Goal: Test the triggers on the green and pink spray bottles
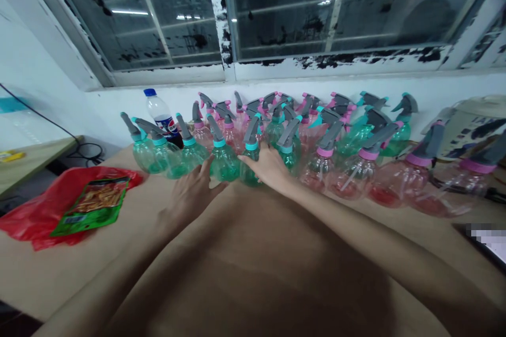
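A row of round, see-through spray bottles stands on the table along the wall. My right hand (272,167) is at a green spray bottle (250,175) with a grey trigger head and turquoise collar. Its thumb lies across the bottle's front, and the other fingers reach along its right side, partly hidden. My left hand (193,189) has its fingers spread, with the fingertips close to another green spray bottle (225,164); whether they touch it I cannot tell. Pink spray bottles (351,181) with pink collars continue the front row to the right.
A cola bottle (160,110) stands behind the green bottles. On the left of the table (138,210), a green snack packet (95,205) lies on a red plastic bag (27,210). A printed container (470,126) and a dark-edged device (486,242) are at the right.
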{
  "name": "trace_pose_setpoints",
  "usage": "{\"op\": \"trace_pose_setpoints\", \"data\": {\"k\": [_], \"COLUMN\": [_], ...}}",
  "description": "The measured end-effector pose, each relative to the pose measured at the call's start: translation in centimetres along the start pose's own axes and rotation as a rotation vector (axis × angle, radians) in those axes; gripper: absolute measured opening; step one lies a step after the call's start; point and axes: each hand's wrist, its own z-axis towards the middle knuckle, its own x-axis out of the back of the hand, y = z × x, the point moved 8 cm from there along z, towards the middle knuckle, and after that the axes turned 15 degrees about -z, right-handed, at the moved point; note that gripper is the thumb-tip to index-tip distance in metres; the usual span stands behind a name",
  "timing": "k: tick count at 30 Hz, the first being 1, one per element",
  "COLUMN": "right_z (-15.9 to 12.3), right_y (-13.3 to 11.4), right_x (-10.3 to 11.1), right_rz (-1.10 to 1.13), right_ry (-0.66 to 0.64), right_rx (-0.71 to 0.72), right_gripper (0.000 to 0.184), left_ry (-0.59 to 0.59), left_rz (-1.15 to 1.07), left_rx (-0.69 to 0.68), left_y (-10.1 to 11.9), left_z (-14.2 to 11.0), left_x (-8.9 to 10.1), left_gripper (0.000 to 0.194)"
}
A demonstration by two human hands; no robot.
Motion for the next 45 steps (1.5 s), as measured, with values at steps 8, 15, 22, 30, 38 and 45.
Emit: {"op": "trace_pose_setpoints", "data": {"k": [8,15,22,30,38,45], "right_z": [-1.0,-6.0,-13.1,-15.9,-16.7,-16.9], "right_y": [-0.7,-1.7,0.2,6.9,8.3,7.4], "right_x": [-0.6,1.3,6.0,11.1,11.1,12.2], "right_rz": [-0.026,-0.05,0.009,-0.09,0.168,0.289], "right_ry": [-0.06,-0.173,-0.392,-0.446,-0.256,0.042], "right_rx": [0.041,0.181,0.424,0.251,0.21,0.278], "right_gripper": [0.061,0.049,0.039,0.065,0.076,0.032], "left_ry": [-0.109,-0.223,-0.385,-0.511,-0.468,-0.363], "left_rz": [-0.083,-0.221,-0.634,-0.867,-0.932,-0.806], "left_rx": [-0.01,-0.193,-0.351,-0.351,-0.459,-0.602], "left_y": [1.0,2.2,7.5,14.9,19.0,20.6], "left_z": [-2.9,-4.5,-8.0,-10.1,-10.4,-11.3], "left_x": [-0.7,-1.3,-5.0,-7.9,-9.0,-9.7], "left_gripper": [0.062,0.073,0.082,0.076,0.081,0.089]}}
